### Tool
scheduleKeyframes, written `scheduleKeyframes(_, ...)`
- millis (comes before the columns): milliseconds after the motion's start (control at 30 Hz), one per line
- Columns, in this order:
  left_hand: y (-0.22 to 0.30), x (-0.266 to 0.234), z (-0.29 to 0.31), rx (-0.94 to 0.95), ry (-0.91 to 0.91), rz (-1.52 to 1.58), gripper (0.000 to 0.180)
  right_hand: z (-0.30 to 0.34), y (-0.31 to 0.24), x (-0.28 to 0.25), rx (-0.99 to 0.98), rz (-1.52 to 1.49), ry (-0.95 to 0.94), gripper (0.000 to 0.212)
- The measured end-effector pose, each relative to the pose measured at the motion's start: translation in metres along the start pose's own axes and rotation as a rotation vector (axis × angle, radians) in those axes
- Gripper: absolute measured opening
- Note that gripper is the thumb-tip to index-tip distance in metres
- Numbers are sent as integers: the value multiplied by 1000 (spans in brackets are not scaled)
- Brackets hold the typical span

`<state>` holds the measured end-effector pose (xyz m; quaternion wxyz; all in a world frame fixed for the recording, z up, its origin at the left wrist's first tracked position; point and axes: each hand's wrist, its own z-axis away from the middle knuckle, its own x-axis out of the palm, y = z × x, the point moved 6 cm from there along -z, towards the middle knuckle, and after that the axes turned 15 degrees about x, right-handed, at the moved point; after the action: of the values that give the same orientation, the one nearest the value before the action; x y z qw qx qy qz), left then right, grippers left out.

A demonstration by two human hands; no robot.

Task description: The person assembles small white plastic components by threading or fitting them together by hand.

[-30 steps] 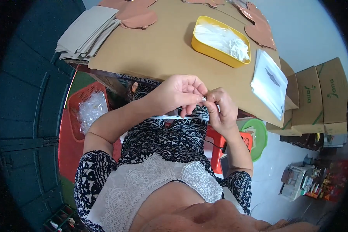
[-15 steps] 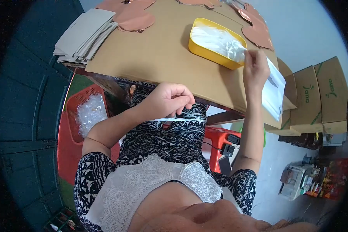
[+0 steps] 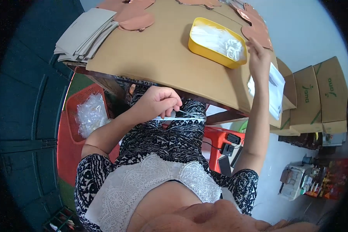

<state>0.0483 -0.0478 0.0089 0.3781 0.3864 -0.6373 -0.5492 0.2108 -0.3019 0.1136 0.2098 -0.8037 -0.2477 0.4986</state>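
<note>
Over my lap, my left hand is closed in a pinch on a thin white string. Several more white strands lie across my patterned lap below it. My right hand is raised just past the right end of a yellow tub, its fingers pressed together near a copper-coloured foil balloon. What those fingers hold, if anything, is too small to make out. In the tub lie thin white strips and a looped white bundle.
A stack of grey-white cards and flat copper foil balloons lie on the cardboard-covered table. White paper sits by my right wrist. Left below is a red basket with clear plastic; cartons stand right.
My right hand has moved from the tub's right end up and to the right. My left hand has shifted slightly left and down, and its string now shows more clearly.
</note>
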Motion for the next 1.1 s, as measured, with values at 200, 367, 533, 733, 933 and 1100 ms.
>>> scheduleKeyframes(200, -9, -17, 16, 57, 105, -12, 16, 44, -16, -37, -60, -471, 208, 31)
scheduleKeyframes(367, -28, -33, 34, 32, 190, -122, 15, 130, -37, -32, -237, -290, 44, 20)
scheduleKeyframes(533, -56, -49, 49, -30, 214, -298, 15, 194, -22, 17, -386, -258, -379, 7)
scheduleKeyframes(733, -84, -53, 49, -27, 100, -596, 18, 229, 41, 75, -170, -135, -613, 9)
scheduleKeyframes(933, -142, -39, 23, 162, -126, -798, 23, 252, 88, 112, -30, -121, -782, 17)
scheduleKeyframes(1100, -142, -28, -7, -26, -63, -680, 27, 271, 90, 122, -21, -82, -921, 23)
